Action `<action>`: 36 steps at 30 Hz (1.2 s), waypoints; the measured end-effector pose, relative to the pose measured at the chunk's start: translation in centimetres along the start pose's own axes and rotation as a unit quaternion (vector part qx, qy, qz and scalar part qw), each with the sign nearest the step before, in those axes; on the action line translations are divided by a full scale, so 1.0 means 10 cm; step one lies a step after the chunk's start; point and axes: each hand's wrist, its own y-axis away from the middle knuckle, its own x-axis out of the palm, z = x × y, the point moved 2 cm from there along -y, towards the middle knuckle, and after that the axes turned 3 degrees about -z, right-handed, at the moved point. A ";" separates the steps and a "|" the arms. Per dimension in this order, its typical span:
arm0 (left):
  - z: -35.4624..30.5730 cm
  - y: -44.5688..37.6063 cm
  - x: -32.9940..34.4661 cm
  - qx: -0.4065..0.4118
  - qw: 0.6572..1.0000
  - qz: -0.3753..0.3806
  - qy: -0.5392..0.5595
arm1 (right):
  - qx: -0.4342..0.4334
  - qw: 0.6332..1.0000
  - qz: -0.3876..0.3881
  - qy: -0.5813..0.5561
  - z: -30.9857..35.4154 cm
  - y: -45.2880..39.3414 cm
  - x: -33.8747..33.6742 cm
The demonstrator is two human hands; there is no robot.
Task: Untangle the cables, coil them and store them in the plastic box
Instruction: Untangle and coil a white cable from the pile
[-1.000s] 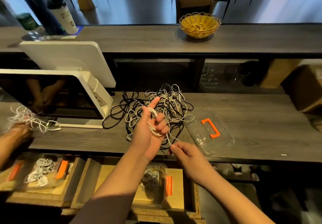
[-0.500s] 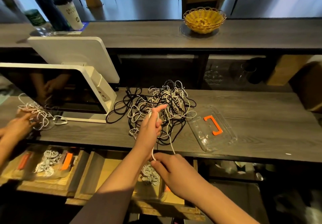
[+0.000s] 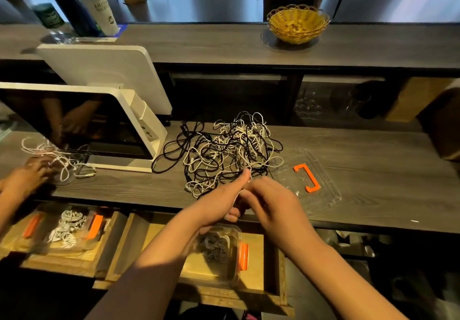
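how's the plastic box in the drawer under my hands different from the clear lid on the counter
The plastic box sits low in the open drawer and holds coiled cables; the clear lid lies flat on the counter with nothing on it. The box is deep and walled, the lid shallow. The box has an orange clip on its side, the lid an orange handle on top. Both are clear plastic.

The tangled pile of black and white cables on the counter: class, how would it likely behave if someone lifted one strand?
The cable pile would probably sag: its thin strands lie in loose loops. Black and white strands cross repeatedly, so one would likely drag others. It seems light, spread flat on the counter.
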 end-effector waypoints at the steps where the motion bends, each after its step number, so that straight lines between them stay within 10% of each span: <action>1: -0.01 0.00 0.00 -0.014 1.000 0.019 0.020 | -0.007 1.000 -0.014 0.021 -0.04 -0.04 -0.03; 10: -0.03 -0.01 -0.24 -0.008 0.982 0.189 -0.019 | -0.047 0.996 -0.002 0.074 -0.23 -0.55 -0.13; 19: 0.02 -0.12 -0.67 0.106 0.976 -0.017 -0.191 | 0.130 0.991 -0.019 -0.025 -0.60 -0.77 0.03; 26: 0.06 -0.13 -0.83 0.132 0.980 -0.148 0.000 | 0.184 0.981 0.035 -0.046 -0.73 -0.76 0.33; 36: 0.09 -0.33 -0.83 0.139 0.877 -0.245 0.389 | 0.221 0.967 0.118 -0.047 -0.70 -0.65 0.78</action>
